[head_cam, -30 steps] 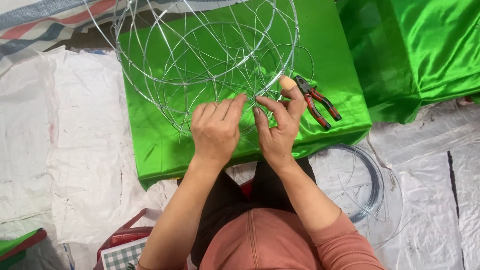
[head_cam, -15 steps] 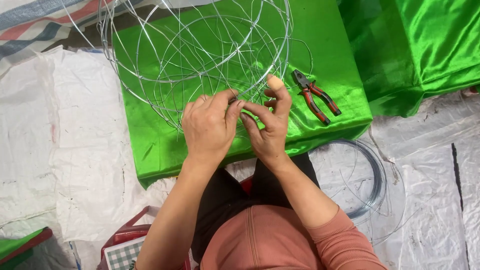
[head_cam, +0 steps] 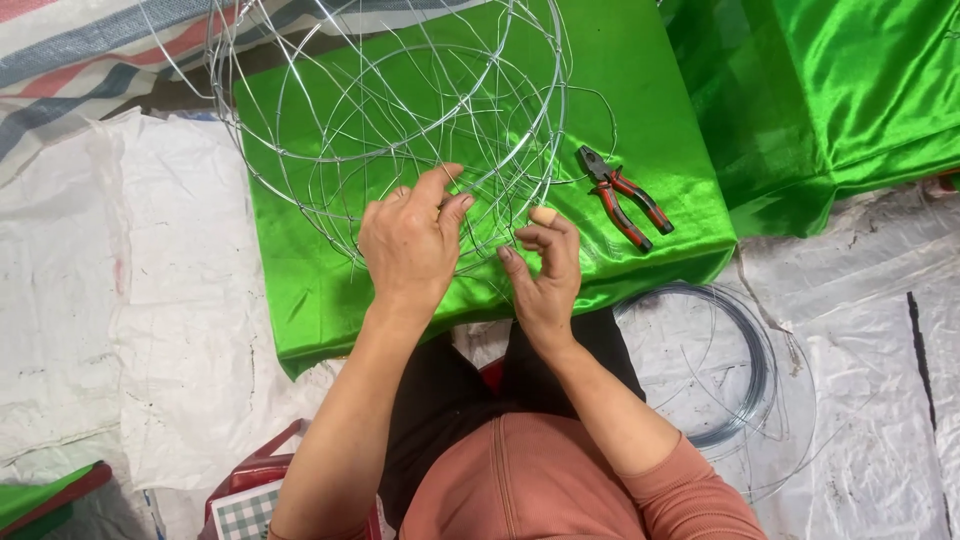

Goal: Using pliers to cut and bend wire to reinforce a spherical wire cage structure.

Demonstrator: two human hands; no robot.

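both hands point(head_cam: 410, 240) pinching thin wire frame point(head_cam: 400, 120)

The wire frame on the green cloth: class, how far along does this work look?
Done: the wire frame already has several hoops joined by cross wires. In hand: the left hand and right hand pinch wires at its near rim. Left: how many joints remain cannot be told; the pliers lie unused and a wire coil waits on the floor.

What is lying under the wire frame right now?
Under the wire frame lies green satin cloth, visible through the open hoops. The left hand and right hand cover the near edge, so that part is hidden.
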